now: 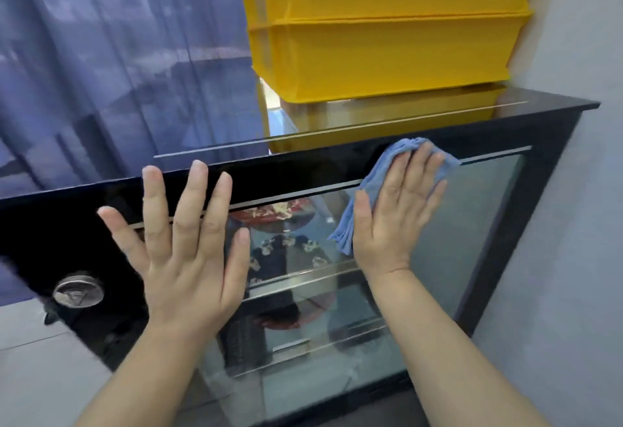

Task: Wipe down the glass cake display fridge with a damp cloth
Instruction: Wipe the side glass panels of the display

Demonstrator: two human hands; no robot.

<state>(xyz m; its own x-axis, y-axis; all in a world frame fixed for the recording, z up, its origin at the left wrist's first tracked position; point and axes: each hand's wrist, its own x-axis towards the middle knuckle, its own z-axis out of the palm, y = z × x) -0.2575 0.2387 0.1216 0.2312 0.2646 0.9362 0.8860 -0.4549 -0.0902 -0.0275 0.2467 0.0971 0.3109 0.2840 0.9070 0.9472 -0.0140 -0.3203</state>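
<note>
While R hand (397, 204) lies flat, fingers straight, pressing blue cloth (384, 163) on cake display fridge (286, 170) front glass, upper right, L hand (182, 251) braces spread wide, left. Cloth prob. soft, limp, light: pin w/ palm. Glass stiff, slick, fragile.

one left hand (183, 258), one right hand (396, 210), one cloth (381, 170), one fridge (488, 217), two crates (381, 55).
</note>
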